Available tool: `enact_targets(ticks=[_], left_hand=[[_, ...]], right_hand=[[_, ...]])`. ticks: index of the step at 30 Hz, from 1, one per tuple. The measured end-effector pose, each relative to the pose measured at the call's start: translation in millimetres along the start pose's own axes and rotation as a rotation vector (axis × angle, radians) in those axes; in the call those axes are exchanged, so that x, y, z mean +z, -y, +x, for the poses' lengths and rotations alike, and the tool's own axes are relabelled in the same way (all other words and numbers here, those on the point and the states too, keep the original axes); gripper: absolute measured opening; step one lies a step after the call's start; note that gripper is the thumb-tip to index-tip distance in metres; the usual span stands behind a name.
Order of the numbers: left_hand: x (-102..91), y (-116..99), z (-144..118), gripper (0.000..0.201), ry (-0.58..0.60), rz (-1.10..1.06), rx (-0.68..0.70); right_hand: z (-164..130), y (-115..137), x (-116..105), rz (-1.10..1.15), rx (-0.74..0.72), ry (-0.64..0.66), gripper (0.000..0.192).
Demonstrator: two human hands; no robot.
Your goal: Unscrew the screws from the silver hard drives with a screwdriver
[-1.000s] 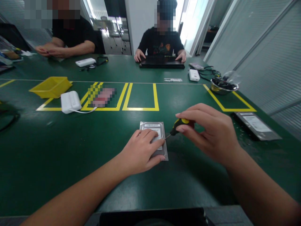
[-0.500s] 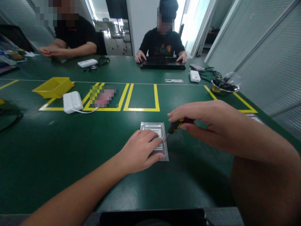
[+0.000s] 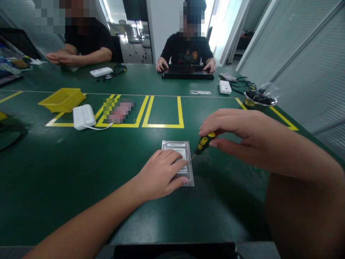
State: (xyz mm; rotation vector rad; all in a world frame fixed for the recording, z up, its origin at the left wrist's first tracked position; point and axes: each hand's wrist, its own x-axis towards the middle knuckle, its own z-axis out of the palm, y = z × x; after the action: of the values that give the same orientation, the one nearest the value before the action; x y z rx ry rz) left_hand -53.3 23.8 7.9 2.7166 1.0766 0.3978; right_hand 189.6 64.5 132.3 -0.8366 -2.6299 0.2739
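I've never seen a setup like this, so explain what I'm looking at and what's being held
There is no machine here, just a person's two bare hands, filmed by one camera worn on the head, looking forward and down. The left hand rests on what looks like a silver hard drive lying on a green table. The right hand holds a black-and-yellow screwdriver, its tip at the drive's right edge; whether it touches is hard to tell. Farther back are a yellow tray, a white block with a cable and a metal bowl of dark cables. Two other people are across the table.
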Motion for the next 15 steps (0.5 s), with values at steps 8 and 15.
enact_targets(ticks=[8,15], left_hand=[[0.9,-0.1,1.0,0.041,-0.010,0.007,0.004],[0.8,-0.5,0.9,0.042,0.008,0.012,0.000]], right_hand=[[3.5,-0.7,-4.2,0.098,-0.048,0.038,0.016],[2.8,-3.2,-0.4,0.022,0.047,-0.052,0.016]])
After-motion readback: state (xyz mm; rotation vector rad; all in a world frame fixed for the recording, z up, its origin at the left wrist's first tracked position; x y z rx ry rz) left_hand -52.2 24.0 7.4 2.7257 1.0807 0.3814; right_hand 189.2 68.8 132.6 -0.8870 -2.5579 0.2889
